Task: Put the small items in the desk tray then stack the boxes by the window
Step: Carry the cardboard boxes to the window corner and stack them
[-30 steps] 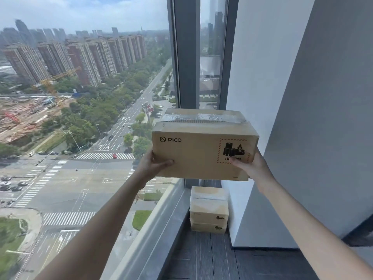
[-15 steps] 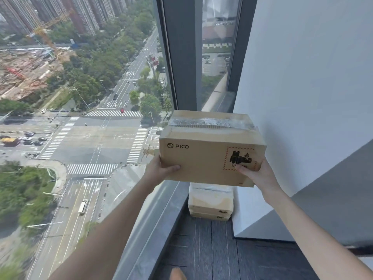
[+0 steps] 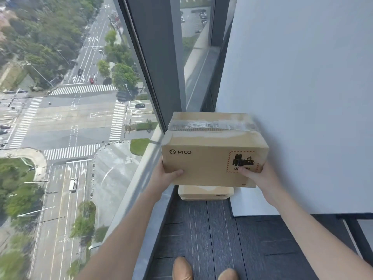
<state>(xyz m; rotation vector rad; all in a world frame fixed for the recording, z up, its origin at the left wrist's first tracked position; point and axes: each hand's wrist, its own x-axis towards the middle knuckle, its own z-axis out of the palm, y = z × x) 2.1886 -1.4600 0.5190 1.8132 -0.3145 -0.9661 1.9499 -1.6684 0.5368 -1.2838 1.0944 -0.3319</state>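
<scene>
The left thumb (image 3: 177, 172) lies flat across the front face of the box (image 3: 214, 156), near its lower left corner, while the other fingers of the left hand (image 3: 163, 176) pass out of sight behind that end. The right hand (image 3: 257, 175) grips the opposite end, its thumb pressed over the bottom of the red-bordered hazard label (image 3: 243, 161) and its fingers hidden round the side. Both hands are clenched on the box and carry it between them in the middle of the frame, clear of the floor.

The box is brown cardboard, sealed along its top with clear tape (image 3: 210, 125), so its contents cannot be seen. "PICO" is printed at the left of the front face.

Just below it, partly hidden, a stack (image 3: 204, 193) of closed cardboard boxes sits on the dark floor (image 3: 201, 229), tucked into the corner between the window (image 3: 80, 98) on the left of the frame and the white wall (image 3: 302, 98) on the right. How many boxes the stack holds cannot be told. The carried box hangs above the stack; whether they touch cannot be told.

At the bottom edge, the toes of two tan shoes (image 3: 181, 268) show on the floor. Through the glass, a street crossing lies far below.
</scene>
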